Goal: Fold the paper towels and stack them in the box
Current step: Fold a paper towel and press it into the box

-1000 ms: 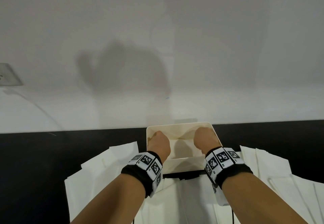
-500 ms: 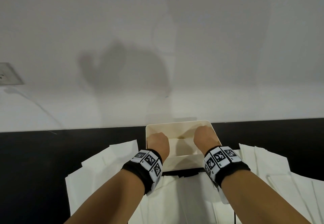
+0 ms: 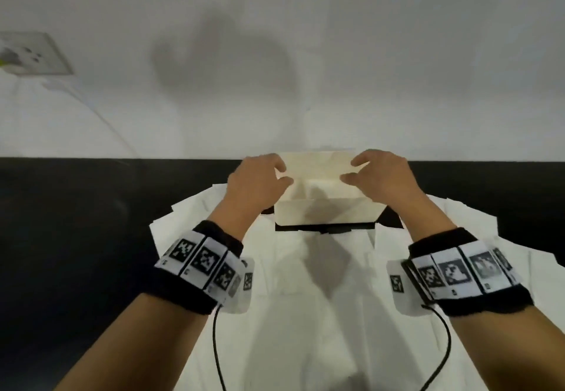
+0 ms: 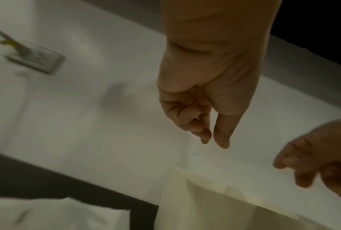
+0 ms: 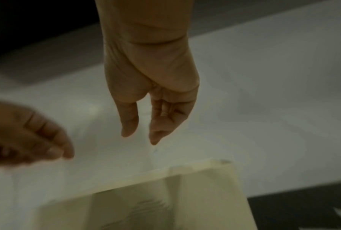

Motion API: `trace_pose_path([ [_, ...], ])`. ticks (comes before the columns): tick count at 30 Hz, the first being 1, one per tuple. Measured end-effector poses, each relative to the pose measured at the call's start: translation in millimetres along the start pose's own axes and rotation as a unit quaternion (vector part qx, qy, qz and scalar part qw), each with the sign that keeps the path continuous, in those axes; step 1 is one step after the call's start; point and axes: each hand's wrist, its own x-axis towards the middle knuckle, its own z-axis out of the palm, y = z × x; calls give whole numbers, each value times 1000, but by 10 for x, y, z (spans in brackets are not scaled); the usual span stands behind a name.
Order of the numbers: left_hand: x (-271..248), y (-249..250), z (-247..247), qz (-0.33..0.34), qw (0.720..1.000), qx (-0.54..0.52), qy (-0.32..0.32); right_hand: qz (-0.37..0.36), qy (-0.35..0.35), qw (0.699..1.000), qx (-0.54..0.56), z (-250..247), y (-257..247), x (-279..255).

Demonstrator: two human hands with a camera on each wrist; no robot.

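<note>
**Hands above the box, nothing held**

Both hands hang over the cream box [image 3: 315, 207], and we see no towel in either. Our left hand [image 3: 256, 182] sits at about 9 o'clock of the box opening, fingers loosely curled, thumb and forefinger near each other with nothing between them; the left wrist view confirms the fingertips are bare. Our right hand [image 3: 382, 176] mirrors it at 3 o'clock, likewise relaxed and released. The right wrist view shows thumb and fingers pointing down with a gap and no paper in it.

The box stands on the black counter [image 3: 76, 222] at 12 o'clock from us, hard against the white wall [image 3: 305, 54]. We judge this placement lets the wall brace it when towels are pressed down. A pale layer lies inside the box [image 3: 318, 184]; we read it as a folded paper towel, though blur keeps us from being sure.

Unfolded paper towels [image 3: 305, 314] are spread on the counter at 6 o'clock, overlapping, with more fanned out toward 8 and 4 o'clock. Their nearness to us makes sense: flat working room for folding, box just beyond.

Judgement: one deposit looks complete, and most of the sheets remain. The next move calls for picking a single sheet from the overlapping spread without dragging its neighbours.

A wall socket [image 3: 30, 54] with a cable sits at 10 o'clock, well apart.
</note>
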Motion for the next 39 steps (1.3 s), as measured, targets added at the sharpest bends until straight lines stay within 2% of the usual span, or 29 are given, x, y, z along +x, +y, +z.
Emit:
trace_pose_path([
  [4, -607, -350, 68, -99, 991, -81, -39, 40, -109, 987, 111, 237, 139, -641],
  [8, -1126, -618, 397, -157, 975, -57, -147, 98, -239, 962, 86, 741, 395, -1079],
  [10, -1303, -655, 573, -125, 974, -33, -187, 121, -260, 953, 102, 947, 476, -1213],
  [12, -1397, -625, 719, -43, 977, 10, -207, 132, -252, 951, 120, 1079, 505, -1288],
  [15, -1418, -529, 849, 43, 969, 94, -225, 110, -234, 955, 147, 1152, 497, -1350],
  [18, -1372, -468, 894, 64, 960, 169, -213, 67, -230, 962, 135, 1171, 467, -1418],
  [21, -1357, -428, 864, 72, 952, 207, -213, 23, -250, 965, 74, 1190, 416, -1500],
  [24, -1346, -400, 826, 79, 935, 259, -229, 15, -265, 963, 44, 1171, 378, -1585],
  [26, -1358, -382, 783, 80, 935, 256, -232, 14, -263, 964, 27, 1145, 368, -1620],
  [28, -1382, -387, 691, 72, 953, 188, -224, 10, -268, 963, 31, 1112, 378, -1637],
  [30, -1418, -455, 541, 17, 977, 43, -208, 5, -288, 956, 54, 1043, 393, -1664],
  [32, -1442, -564, 357, -22, 978, -116, -170, 1, -311, 948, 75, 937, 420, -1692],
  [33, -1455, -621, 278, -33, 967, -200, -153, 2, -315, 945, 88, 873, 439, -1692],
  [35, -1480, -708, 189, -59, 921, -366, -119, 4, -289, 949, 130, 735, 470, -1654],
  [37, -1486, -769, 201, -78, 883, -457, -73, 15, -193, 964, 185, 626, 495, -1558],
  [39, -1478, -811, 292, -92, 869, -484, -41, 30, -81, 963, 255, 587, 531, -1439],
])
